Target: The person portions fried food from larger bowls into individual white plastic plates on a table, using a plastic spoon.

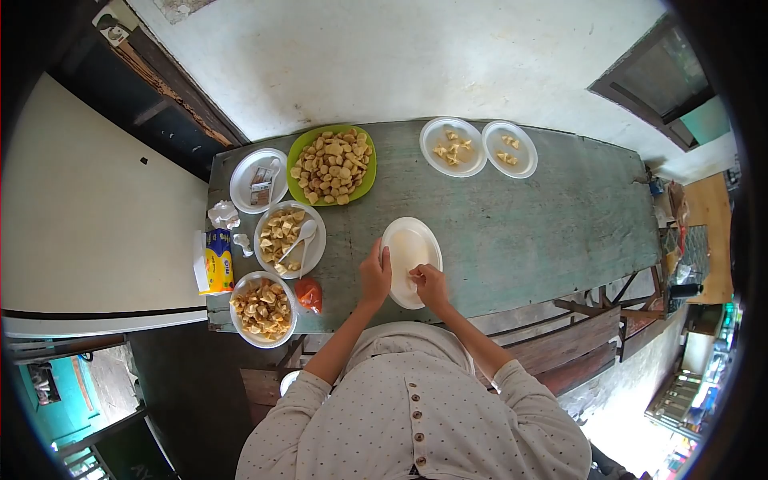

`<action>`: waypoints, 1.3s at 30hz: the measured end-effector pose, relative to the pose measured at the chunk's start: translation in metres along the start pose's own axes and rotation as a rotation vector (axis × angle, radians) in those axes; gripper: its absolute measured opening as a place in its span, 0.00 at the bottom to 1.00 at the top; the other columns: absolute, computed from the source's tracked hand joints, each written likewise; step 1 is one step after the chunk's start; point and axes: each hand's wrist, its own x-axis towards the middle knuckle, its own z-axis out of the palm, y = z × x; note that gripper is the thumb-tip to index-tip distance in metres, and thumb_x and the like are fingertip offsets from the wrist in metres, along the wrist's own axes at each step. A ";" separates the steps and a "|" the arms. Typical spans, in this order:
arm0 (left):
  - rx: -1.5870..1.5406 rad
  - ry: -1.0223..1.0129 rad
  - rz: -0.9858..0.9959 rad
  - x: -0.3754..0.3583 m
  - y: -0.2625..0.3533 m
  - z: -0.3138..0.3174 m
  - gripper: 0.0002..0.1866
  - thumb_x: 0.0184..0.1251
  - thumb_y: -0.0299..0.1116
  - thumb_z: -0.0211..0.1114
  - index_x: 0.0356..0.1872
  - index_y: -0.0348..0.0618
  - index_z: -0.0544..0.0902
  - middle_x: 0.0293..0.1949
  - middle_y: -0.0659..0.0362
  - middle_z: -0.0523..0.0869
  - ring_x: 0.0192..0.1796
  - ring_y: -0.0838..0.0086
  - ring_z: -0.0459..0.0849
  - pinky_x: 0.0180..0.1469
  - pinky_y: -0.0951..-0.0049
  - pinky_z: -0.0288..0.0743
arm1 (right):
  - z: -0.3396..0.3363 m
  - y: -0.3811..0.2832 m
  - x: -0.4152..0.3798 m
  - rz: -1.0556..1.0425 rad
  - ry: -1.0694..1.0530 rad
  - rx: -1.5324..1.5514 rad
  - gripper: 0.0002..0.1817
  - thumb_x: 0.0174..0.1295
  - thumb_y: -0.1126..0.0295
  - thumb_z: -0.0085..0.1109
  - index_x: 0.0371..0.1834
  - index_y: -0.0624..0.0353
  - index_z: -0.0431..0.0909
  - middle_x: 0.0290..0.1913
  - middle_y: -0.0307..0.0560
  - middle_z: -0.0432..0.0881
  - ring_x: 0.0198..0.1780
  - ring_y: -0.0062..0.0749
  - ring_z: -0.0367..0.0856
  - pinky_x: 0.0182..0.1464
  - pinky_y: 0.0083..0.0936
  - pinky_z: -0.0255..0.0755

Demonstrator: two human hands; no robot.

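Observation:
An empty white plate [410, 244] lies on the green wooden table [528, 224] right in front of me. My left hand [374, 274] rests on the plate's left rim with its fingers curled against it. My right hand [430, 286] touches the plate's near edge, fingertips pinched on the surface; whether anything is between them is too small to tell.
To the left stand a green plate of fried pieces [333, 165], a white bowl with pieces and a spoon [290, 238], another full bowl [263, 308], a red sauce bag [309, 294], a yellow box [216, 261] and a plate with packets [258, 180]. Two white plates [454, 146] [510, 149] with few pieces sit at the far edge.

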 end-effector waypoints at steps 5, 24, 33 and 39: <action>0.019 0.014 0.020 -0.003 -0.006 0.001 0.15 0.65 0.33 0.51 0.48 0.33 0.74 0.27 0.41 0.80 0.29 0.54 0.81 0.30 0.64 0.72 | 0.006 -0.023 -0.007 -0.087 -0.047 0.010 0.05 0.47 0.83 0.57 0.28 0.65 0.78 0.28 0.51 0.78 0.28 0.35 0.78 0.30 0.24 0.71; 0.010 -0.118 0.207 -0.005 -0.008 -0.006 0.15 0.63 0.30 0.55 0.49 0.35 0.73 0.22 0.46 0.78 0.22 0.59 0.79 0.24 0.67 0.70 | -0.046 0.044 0.024 -0.413 -0.257 -0.430 0.08 0.45 0.81 0.51 0.27 0.57 0.76 0.32 0.44 0.77 0.37 0.42 0.77 0.40 0.34 0.72; 0.027 -0.038 0.204 -0.016 -0.009 -0.003 0.14 0.63 0.29 0.55 0.48 0.33 0.74 0.21 0.46 0.78 0.20 0.61 0.78 0.22 0.69 0.69 | -0.033 0.043 -0.006 -0.346 -0.193 -0.351 0.08 0.45 0.83 0.52 0.27 0.58 0.76 0.30 0.46 0.77 0.37 0.41 0.76 0.40 0.32 0.73; 0.018 -0.027 0.175 -0.019 -0.008 -0.001 0.14 0.63 0.28 0.55 0.48 0.33 0.74 0.22 0.45 0.78 0.20 0.61 0.79 0.23 0.69 0.70 | -0.024 0.032 -0.020 -0.188 -0.121 -0.252 0.07 0.46 0.83 0.54 0.27 0.58 0.77 0.31 0.47 0.78 0.33 0.44 0.78 0.36 0.33 0.74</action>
